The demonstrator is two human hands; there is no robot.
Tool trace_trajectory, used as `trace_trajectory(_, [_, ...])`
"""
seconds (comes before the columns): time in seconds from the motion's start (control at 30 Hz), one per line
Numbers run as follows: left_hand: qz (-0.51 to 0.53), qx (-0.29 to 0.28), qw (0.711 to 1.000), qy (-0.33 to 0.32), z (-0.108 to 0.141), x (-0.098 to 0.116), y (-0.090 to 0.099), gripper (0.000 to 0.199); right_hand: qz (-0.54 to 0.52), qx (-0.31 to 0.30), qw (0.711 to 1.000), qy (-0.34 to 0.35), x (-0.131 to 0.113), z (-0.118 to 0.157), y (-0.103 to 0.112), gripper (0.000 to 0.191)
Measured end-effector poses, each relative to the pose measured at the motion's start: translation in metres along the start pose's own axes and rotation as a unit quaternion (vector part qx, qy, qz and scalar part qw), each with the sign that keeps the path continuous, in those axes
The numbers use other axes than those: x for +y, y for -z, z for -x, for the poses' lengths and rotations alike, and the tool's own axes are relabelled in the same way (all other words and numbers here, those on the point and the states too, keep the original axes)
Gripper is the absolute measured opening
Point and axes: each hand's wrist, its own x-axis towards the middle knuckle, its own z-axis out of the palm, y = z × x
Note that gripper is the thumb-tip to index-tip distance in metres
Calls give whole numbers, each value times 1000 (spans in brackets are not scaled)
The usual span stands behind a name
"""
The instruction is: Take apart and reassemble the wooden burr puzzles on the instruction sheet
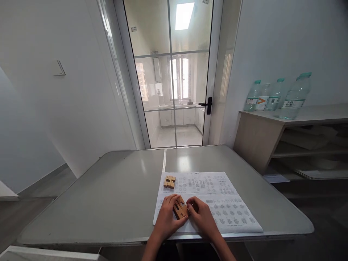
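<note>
My left hand (169, 217) is closed around notched wooden puzzle blocks (179, 209), its thumb along the near side and its fingers over the far side. A "2" is marked on the near block. My right hand (201, 216) is curled at the right side of these blocks, fingertips pinched together against or very near them; whether it grips a piece is hidden. Beneath both hands lies a printed sheet (231, 214) with rows of small diagrams. A small group of notched wooden blocks (169, 182) rests on the sheet's far left corner.
The sheet lies on a grey table (108, 203) with rounded corners. Beyond its far edge stands a glazed door (174, 83) with a black handle (209, 105). At right, a wooden shelf unit (255, 134) carries several plastic bottles (295, 98).
</note>
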Motion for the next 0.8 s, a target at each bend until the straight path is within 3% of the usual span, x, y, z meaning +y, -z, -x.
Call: trace_trajectory(0.8, [1,7,1000,-5,0,2,0,70,26,3,1000,0,-1,3,3,22])
